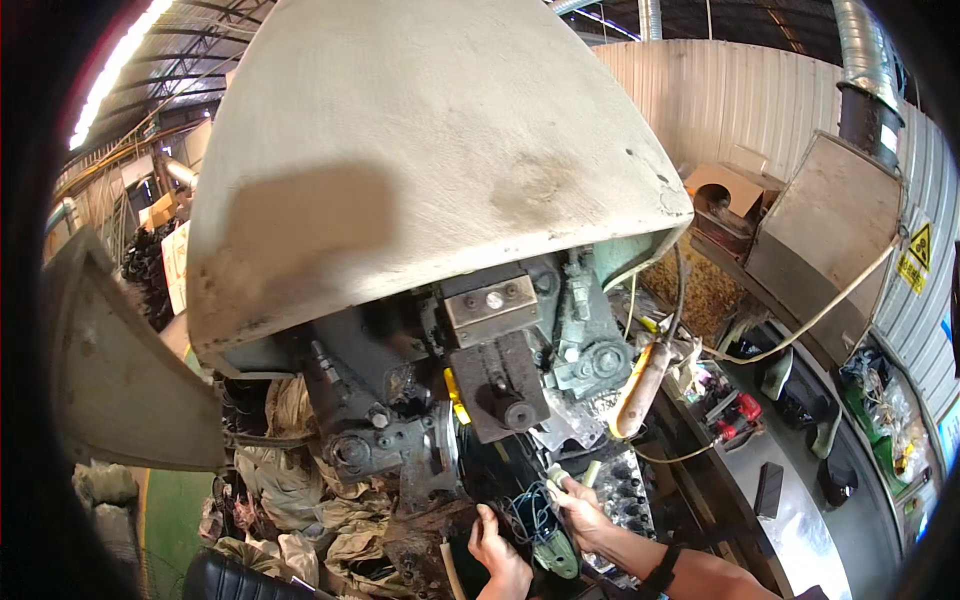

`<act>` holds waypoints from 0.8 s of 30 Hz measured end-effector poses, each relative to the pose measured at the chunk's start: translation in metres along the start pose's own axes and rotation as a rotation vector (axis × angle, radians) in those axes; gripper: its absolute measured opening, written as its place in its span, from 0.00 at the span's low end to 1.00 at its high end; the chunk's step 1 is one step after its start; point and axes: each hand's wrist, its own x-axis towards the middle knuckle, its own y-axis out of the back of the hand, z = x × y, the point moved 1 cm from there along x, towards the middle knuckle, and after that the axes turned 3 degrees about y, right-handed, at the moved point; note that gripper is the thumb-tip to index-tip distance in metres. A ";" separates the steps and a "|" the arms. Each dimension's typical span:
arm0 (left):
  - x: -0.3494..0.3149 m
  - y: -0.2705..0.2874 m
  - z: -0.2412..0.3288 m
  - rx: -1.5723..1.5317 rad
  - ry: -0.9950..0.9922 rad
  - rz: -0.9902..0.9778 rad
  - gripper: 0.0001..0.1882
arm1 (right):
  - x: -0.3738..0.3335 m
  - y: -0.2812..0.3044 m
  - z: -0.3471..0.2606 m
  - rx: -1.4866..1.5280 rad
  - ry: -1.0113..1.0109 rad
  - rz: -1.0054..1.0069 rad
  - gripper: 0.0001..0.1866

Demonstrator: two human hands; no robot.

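A dark lace-up shoe (500,470) sits under the machine's head at the lower middle, with loose bluish laces (532,510) across it. A pale green, rounded tongue-like piece (556,556) points from it toward me. My right hand (585,516) is at the shoe's right side, its fingers closed round a short pale stick-like piece (556,474). To the left of the laces, my left hand (498,556) is cupped with thumb and fingers apart, nothing visible in it. Whether it touches the shoe I cannot tell.
A large cream machine hood (440,170) overhangs the work, with a dark metal press block (492,385) below. A wooden-handled tool (642,388) hangs on a cable at the right. Dark shoes (838,480) lie on the right-hand conveyor; cloth sacks (275,490) are heaped at left.
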 end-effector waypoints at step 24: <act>0.029 0.178 -0.015 2.564 -0.534 -1.298 0.27 | 0.011 0.008 0.008 0.095 0.036 0.017 0.25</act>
